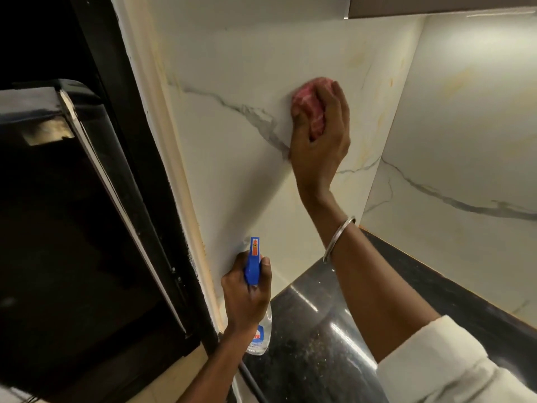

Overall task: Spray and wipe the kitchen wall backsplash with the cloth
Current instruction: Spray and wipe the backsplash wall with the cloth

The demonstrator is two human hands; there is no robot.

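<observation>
Head view: marble backsplash (232, 68) above dark surface (334, 330).
Right hand (322, 132): fingers clenched on pink cloth (309, 106), pressed against backsplash.
Left hand (247, 292): fingers grasping spray bottle (253, 258), below cloth.
Progress: wiping underway; most of the backsplash likely remains.
</observation>
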